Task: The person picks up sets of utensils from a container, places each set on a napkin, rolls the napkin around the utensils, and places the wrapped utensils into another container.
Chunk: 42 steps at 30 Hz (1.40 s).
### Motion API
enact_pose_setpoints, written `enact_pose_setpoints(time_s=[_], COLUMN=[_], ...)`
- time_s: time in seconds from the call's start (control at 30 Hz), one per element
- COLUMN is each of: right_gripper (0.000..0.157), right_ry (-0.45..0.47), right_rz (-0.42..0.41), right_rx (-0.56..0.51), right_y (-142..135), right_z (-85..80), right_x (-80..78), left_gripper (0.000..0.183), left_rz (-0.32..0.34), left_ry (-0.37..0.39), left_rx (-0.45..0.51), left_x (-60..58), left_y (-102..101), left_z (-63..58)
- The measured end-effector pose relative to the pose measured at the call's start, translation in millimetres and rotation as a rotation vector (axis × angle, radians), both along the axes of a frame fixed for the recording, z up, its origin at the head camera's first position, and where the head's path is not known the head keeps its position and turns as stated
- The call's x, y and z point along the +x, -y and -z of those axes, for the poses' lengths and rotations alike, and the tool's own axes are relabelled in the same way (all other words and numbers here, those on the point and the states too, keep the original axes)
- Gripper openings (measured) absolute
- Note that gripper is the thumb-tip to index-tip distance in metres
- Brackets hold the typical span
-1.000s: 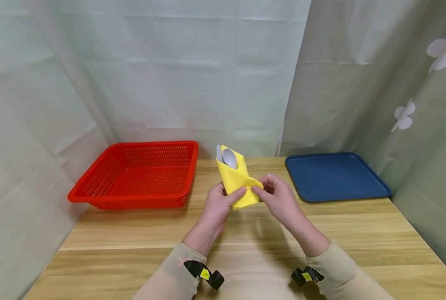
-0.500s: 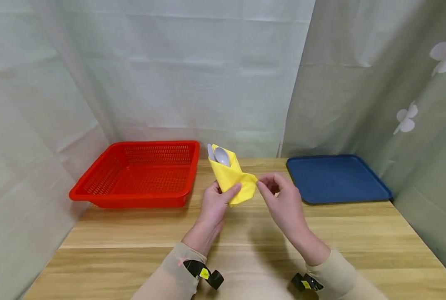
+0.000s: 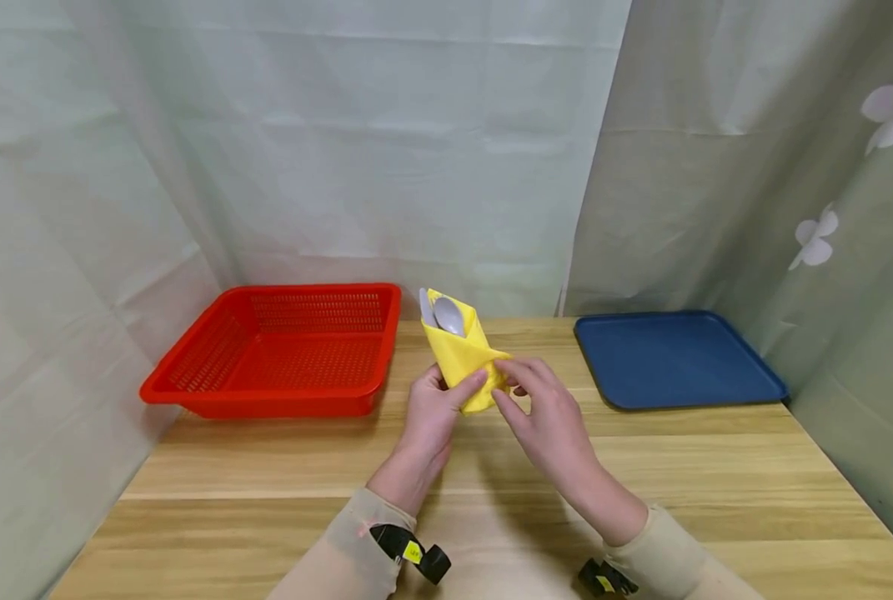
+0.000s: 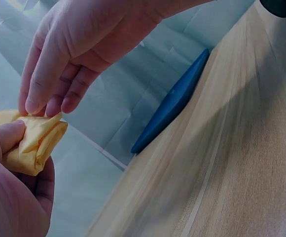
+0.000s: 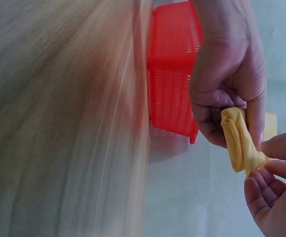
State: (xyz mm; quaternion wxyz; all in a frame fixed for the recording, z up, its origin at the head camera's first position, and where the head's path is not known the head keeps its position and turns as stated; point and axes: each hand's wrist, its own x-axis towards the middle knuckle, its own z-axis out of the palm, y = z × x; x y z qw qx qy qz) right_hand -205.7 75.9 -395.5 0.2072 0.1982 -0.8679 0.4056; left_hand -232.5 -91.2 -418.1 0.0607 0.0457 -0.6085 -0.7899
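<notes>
A yellow cloth napkin (image 3: 457,354), folded into a pocket, is held up over the table. The bowl of a pale grey spoon (image 3: 449,317) and the tip of a flat grey utensil (image 3: 427,308), possibly a knife, stick out of its top; their lower parts are hidden in the cloth. My left hand (image 3: 433,412) grips the lower left of the napkin, thumb across the front and fingers behind. At its right edge my right hand (image 3: 551,417) pinches the loose flap with its fingertips, also seen in the right wrist view, where the rolled napkin (image 5: 236,140) lies between both hands.
A red perforated plastic basket (image 3: 386,367) stands at the back left of the wooden table (image 3: 281,475). A flat blue tray (image 3: 679,358) lies at the back right. Pale curtains (image 3: 386,150) hang around the back and sides.
The napkin shifted slightly left with my left hand. My right hand drew its flap out to the right, then brought it back in against the napkin. Basket and tray stay put.
</notes>
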Motion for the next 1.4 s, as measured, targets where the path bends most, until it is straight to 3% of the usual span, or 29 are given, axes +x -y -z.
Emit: enact_pose_setpoints(time_s=[0.37, 0.77, 1.1, 1.4], right_gripper=[0.042, 0.036, 0.033, 0.033], right_ry=[0.131, 0.341, 0.416, 0.43], right_rz=[0.004, -0.032, -0.037, -0.062], right_rx=[-0.045, -0.217, -0.31, -0.35], right_y=[-0.7, -3.5, -5.4, -6.1], right_z=[-1.8, -6.1, -2.5, -3.0], right_x=[-4.8, -8.6, -12.1, -10.5], left_gripper=[0.042, 0.041, 0.039, 0.041], left_rz=[0.009, 0.047, 0.061, 0.07], left_ry=[-0.006, -0.025, -0.035, -0.032], left_rx=[-0.012, -0.026, 0.007, 0.011], left_x=[1.9, 3.0, 3.2, 3.5], left_y=[0.4, -0.3, -0.8, -0.7], left_z=[-3.5, -5.6, -4.7, -2.5])
